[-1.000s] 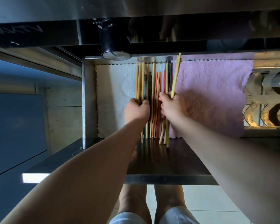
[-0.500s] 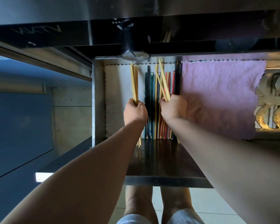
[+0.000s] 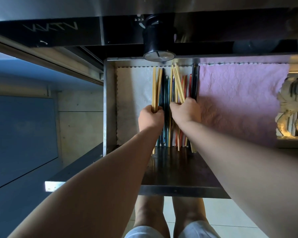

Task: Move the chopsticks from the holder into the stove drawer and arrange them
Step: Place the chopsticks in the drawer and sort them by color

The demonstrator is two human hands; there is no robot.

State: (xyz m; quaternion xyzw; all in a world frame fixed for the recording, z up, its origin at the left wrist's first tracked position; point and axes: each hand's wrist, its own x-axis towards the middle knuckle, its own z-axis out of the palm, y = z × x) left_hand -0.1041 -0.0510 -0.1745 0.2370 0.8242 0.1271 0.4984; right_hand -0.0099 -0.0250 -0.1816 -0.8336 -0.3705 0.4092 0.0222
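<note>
Here both hands, left [image 3: 150, 117] and right [image 3: 186, 111], grip separate bamboo chopsticks [image 3: 156, 88] over the drawer [image 3: 108, 100].

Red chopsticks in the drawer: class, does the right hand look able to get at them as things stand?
Probably yes. The right hand lies right over the red chopsticks, but its grip is full of wooden chopsticks, which it would need to drop first.

Left hand [image 3: 150, 117] grips pale yellow bamboo chopsticks [image 3: 156, 88]; right hand [image 3: 186, 112] grips the same tan colour [image 3: 177, 85]. Between the grips: dark blue/teal sticks [image 3: 166, 93]. By the right grip: red/orange sticks [image 3: 186, 86]. Liners: white embossed cloth [image 3: 134, 93] left, pink quilted-pattern cloth [image 3: 239, 100] right
</note>
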